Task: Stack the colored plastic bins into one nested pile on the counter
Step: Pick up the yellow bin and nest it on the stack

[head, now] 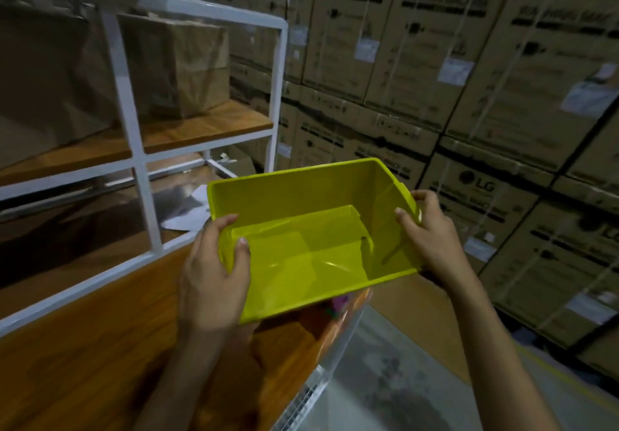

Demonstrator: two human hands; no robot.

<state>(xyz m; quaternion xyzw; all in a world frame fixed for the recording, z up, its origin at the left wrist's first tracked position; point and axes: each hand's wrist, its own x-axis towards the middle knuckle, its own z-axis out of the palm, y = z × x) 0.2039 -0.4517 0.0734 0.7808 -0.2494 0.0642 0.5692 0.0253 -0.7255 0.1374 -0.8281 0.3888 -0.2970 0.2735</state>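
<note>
The yellow bin is up in the air over the near corner of the desk, tilted with its open top toward the camera. Both hands carry it: the left hand has its grip closed on the left wall, thumb inside and fingers outside, and the right hand is clamped the same way on the right wall.

Just beneath its lower edge, orange and pink plastic peeks out, probably the pile it should nest into, though most of that is hidden.

To seat it well, level the bin, line its walls up with the bin below, and lower it straight; the thumbs inside may need to slide up to the rim so they are not pinched.

The bin is glossy, thin-walled plastic, rectangular with tapered sides and a stepped floor. The desk is warm wood grain. Behind stand a white metal shelf and stacked cardboard cartons.
</note>
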